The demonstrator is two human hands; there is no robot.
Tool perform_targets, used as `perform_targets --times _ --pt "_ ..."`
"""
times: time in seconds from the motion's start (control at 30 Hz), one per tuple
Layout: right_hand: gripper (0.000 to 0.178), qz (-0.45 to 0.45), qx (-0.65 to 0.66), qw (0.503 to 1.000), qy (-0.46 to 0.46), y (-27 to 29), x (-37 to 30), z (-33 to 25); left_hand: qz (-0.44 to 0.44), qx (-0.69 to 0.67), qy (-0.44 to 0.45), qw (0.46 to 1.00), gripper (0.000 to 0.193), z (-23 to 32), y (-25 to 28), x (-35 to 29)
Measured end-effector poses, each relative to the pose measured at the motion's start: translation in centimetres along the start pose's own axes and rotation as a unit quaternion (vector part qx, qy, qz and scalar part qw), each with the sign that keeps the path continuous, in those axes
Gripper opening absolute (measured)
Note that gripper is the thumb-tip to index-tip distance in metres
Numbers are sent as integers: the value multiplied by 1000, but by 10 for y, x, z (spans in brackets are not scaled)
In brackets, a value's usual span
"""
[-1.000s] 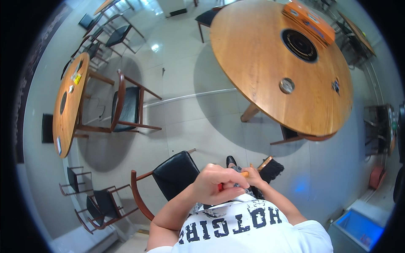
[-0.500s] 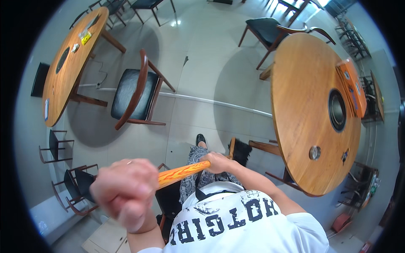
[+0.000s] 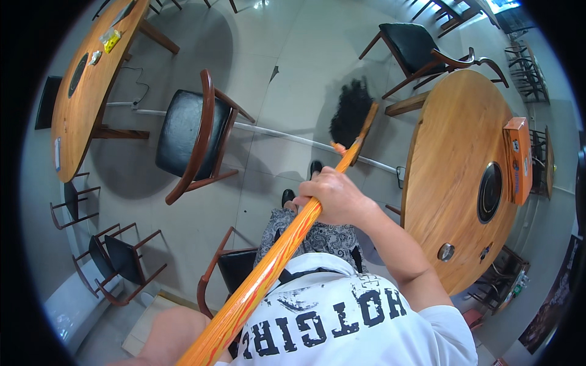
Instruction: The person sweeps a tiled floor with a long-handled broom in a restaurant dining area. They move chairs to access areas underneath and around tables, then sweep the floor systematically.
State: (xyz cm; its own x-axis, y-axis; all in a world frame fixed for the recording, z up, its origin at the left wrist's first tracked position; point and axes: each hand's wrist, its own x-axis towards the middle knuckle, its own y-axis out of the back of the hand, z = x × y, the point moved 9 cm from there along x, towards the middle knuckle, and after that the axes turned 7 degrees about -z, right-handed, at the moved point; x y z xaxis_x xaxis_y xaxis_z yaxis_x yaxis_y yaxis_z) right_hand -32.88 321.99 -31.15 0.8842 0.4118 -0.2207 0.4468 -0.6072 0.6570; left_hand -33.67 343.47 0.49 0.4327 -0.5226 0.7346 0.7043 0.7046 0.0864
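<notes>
A broom with an orange-yellow, flame-patterned handle [image 3: 278, 259] runs from the lower edge up and to the right across my body. My right hand [image 3: 337, 196] is wrapped round the handle below the broom head. Black bristles [image 3: 351, 111] spread from a wooden head bar [image 3: 367, 131] near the right-hand table; whether they touch the floor I cannot tell. A small orange piece shows where handle and head meet. Part of my left arm [image 3: 174, 332] is at the lower left; the hand itself lies beyond the picture's edge.
On the right, a round wooden table [image 3: 455, 140] carries an orange box [image 3: 518, 160] and a glass ashtray [image 3: 446, 251]. A dark chair [image 3: 412, 49] stands behind it. Left of me are another chair [image 3: 189, 131] and a second table [image 3: 91, 110]. A white strip [image 3: 281, 136] crosses the floor.
The broom head has swung from beside my legs out to the far right. My right hand has moved forward with the handle. My left hand has dropped out of the picture.
</notes>
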Motion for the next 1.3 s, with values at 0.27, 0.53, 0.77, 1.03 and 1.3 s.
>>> perform_targets --times 0.27,0.53,0.77,1.03,1.3 --pt "12 -12 11 998 -65 19 19 140 196 17 199 960 8 -160 21 -26" --pt "20 -19 105 992 -60 -42 35 277 87 60 401 910 6 -323 -58 -59" --pt "12 -59 76 991 -90 -77 65 298 193 97 539 814 8 -356 4 -122" --pt "7 -244 39 949 -194 -140 60 373 249 -34 637 729 10 -434 -4 -237" --pt "4 -103 57 950 -289 -97 55 460 265 -115 581 761 7 -535 -31 -229"
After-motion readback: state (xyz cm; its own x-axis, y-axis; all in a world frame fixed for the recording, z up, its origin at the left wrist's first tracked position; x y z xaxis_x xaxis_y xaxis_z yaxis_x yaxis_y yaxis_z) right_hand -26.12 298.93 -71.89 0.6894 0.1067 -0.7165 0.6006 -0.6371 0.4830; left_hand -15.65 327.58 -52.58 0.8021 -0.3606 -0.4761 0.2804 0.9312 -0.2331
